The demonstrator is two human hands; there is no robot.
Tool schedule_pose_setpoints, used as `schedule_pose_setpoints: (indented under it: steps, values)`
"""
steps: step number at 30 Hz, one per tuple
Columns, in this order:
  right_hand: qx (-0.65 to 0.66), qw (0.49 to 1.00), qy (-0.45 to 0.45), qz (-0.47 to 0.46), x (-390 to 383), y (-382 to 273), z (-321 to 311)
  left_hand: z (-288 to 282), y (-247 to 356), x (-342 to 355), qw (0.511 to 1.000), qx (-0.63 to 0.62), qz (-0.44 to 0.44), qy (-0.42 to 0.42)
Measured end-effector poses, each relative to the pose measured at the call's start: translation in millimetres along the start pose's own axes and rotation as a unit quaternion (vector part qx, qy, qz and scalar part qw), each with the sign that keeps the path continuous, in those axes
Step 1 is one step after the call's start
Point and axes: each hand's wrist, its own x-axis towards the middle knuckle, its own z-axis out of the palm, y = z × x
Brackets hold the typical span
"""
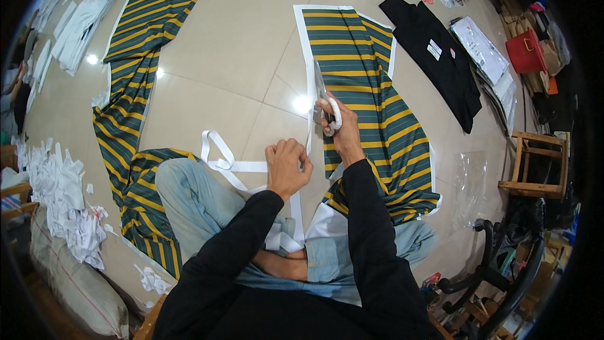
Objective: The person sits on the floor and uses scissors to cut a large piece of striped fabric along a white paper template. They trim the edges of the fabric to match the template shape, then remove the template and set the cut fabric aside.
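Shears (334, 117) with white-wrapped handles are in my right hand (345, 133), their blades pointing away from me along the left edge of a striped cloth (352, 60). This cloth is green with yellow stripes, has a white border, and spreads from the floor over my right leg. Just left of the shears, my left hand (288, 165) is closed, its fingers pinching a narrow white strip (250, 167). The strip runs up toward the blades, loops on the floor and trails down between my legs. My fingers partly hide the pinched part.
Another length of striped cloth (129, 101) lies at my left. Folded white cloth (82, 31) and a heap of white scraps (63, 182) are farther left. To the right are a folded black garment (434, 56), packaged papers (481, 47), a wooden stool (535, 164) and a red container (525, 51).
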Motion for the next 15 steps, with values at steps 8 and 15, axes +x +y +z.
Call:
schedule_pose_setpoints:
  steps: [8,15]
  values:
    - [-0.055,0.998,-0.012,-0.004,26.0,-14.2,10.9,-0.7,1.1,0.1,1.0,0.001,-0.003,-0.015]
    - [-0.044,0.999,-0.005,-0.002,31.6,-10.6,10.7,0.8,1.1,0.1,1.0,0.002,0.001,-0.018]
